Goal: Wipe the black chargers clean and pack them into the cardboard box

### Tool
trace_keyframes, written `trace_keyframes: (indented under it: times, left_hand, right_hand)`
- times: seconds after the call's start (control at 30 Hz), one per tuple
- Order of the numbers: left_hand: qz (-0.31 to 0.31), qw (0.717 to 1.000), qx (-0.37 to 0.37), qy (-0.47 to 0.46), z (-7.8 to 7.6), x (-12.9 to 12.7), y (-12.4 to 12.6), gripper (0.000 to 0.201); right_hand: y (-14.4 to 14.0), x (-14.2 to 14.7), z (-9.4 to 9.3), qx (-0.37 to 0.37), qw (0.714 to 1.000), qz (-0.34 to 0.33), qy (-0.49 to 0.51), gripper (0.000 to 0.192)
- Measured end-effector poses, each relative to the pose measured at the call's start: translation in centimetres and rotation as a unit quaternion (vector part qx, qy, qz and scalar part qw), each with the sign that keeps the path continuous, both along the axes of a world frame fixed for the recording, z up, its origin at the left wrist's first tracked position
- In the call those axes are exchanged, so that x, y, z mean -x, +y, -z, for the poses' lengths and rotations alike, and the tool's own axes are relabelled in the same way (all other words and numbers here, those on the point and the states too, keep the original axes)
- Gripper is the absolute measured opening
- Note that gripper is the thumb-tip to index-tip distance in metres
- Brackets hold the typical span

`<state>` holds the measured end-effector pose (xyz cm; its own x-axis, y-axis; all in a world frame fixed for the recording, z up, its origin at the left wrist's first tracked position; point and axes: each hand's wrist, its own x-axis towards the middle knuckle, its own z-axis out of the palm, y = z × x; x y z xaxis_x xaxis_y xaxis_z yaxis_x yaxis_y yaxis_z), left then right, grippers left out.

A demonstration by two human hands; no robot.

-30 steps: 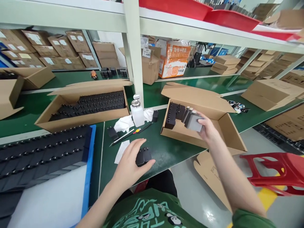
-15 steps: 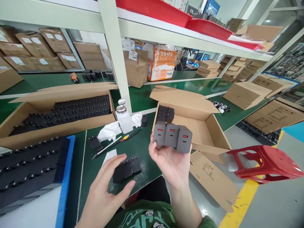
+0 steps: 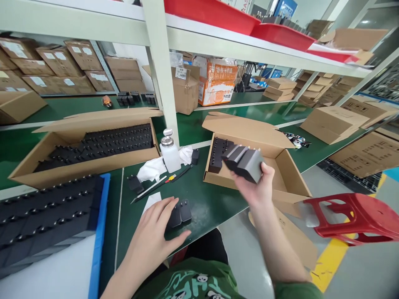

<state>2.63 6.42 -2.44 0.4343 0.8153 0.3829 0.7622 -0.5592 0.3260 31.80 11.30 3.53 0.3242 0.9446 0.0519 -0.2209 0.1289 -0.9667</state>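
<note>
My right hand (image 3: pixel 257 185) grips a row of dark grey charger plugs (image 3: pixel 245 162), tilted, above the front side of an open cardboard box (image 3: pixel 289 174). Inside that box, along its left wall, stand more black chargers (image 3: pixel 219 154) with their prongs up. My left hand (image 3: pixel 158 228) is held over the green table (image 3: pixel 205 199), fingers apart and empty. Close to its fingertips lie black chargers (image 3: pixel 181 211), prongs up; the hand partly covers them, and I cannot tell whether it touches them.
A blue-edged tray (image 3: pixel 101 216) of chargers sits at left, with a long filled carton (image 3: pixel 124 158) behind. A pump bottle (image 3: pixel 170 153), white cloth (image 3: pixel 152 169), a thin pointed stick (image 3: pixel 149 189) and cable stand mid-table. A red stool (image 3: pixel 361 216) is at right.
My right hand has carried the chargers to the right, toward the box, and tipped them so their port faces no longer face me. My left hand stays near the table chargers. The view shifted slightly.
</note>
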Motion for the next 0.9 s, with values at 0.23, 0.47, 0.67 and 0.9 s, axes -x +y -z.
trace_keyframes:
  times: [0.23,0.47,0.67,0.9]
  left_hand:
    - [0.021,0.999,0.011,0.044,0.7,1.0,0.5,0.062]
    - [0.012,0.992,0.102,0.078,1.1,0.1,1.8,0.074]
    - [0.002,0.984,0.17,0.054,1.4,-1.3,1.8,0.08]
    - [-0.027,0.95,0.269,-0.155,1.4,-1.6,2.4,0.056]
  right_hand:
    - [8.4,-8.3,5.1,0.115,0.958,-0.047,-0.257,0.045]
    - [8.6,-9.4,6.7,0.13,0.883,-0.175,-0.416,0.058]
    - [9.3,-8.9,7.1,0.169,0.846,-0.158,-0.48,0.121]
    - [7.8,-6.1,3.8,0.117,0.86,-0.06,-0.494,0.115]
